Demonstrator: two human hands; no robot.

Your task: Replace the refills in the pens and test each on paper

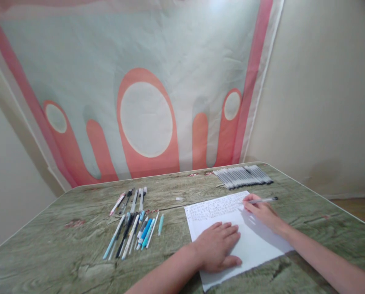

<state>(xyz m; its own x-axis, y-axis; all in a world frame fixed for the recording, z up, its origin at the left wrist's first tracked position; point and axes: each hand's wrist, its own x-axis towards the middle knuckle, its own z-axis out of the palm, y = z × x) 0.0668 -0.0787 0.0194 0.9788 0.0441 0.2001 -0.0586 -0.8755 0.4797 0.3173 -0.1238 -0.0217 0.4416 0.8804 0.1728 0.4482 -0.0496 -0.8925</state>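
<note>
The right fingers (249,205) pinch a pen (264,200) at the written lines (213,208) on the paper (257,249); the left fingers (230,232) lie flat, slightly spread. Further strokes would need the paper steady.

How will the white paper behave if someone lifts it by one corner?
The paper will probably sag, because it looks thin and broad. If pushed, it may resist sliding while the left hand lies flat on it.
</note>
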